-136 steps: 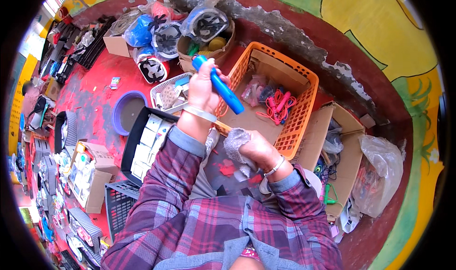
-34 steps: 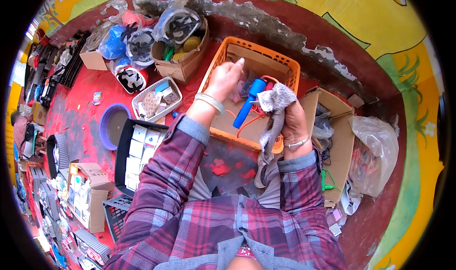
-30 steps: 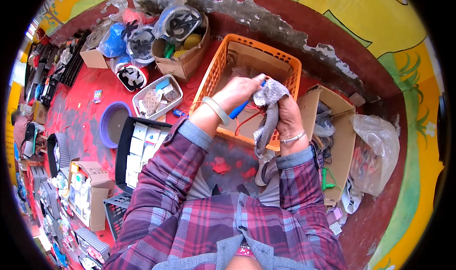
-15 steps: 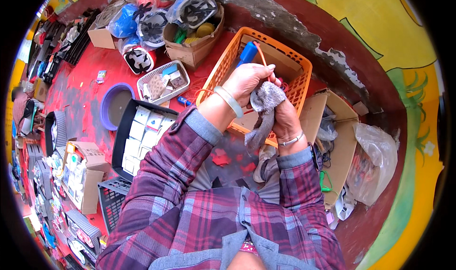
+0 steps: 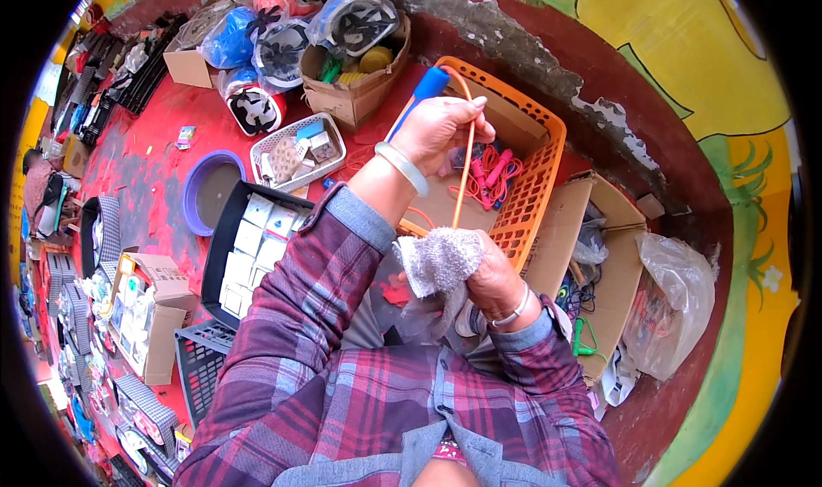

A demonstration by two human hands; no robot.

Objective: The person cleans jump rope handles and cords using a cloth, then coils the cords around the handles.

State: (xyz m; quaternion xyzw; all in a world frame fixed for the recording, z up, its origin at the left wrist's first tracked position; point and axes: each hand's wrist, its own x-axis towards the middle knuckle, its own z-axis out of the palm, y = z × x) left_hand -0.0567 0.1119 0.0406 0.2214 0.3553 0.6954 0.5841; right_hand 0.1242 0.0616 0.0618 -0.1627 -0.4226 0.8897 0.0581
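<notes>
An orange skipping rope cord (image 5: pixel 463 179) runs taut between my two hands. My left hand (image 5: pixel 441 133), wearing a pale bangle, is closed in a pinch on the cord. The rope's blue handle (image 5: pixel 431 84) sticks up just beyond it. My right hand (image 5: pixel 497 277) grips a grey terry cloth (image 5: pixel 438 260), which is bunched around the lower part of the cord. Under the hands stands an orange plastic basket (image 5: pixel 539 187), holding pink-handled skipping ropes (image 5: pixel 492 174) and a cardboard piece.
To the right are an opened cardboard box (image 5: pixel 548 247) and a clear plastic bag (image 5: pixel 676 307). On the left sit a black crate of white boxes (image 5: pixel 248 239), a purple basin (image 5: pixel 193 197) and a small white basket (image 5: pixel 300 179). Bagged helmets (image 5: pixel 278 50) lie farther back.
My right hand has drawn the cloth down and toward me along the cord, away from my left hand. More cord shows between them, and the pink-handled ropes have come into sight.
</notes>
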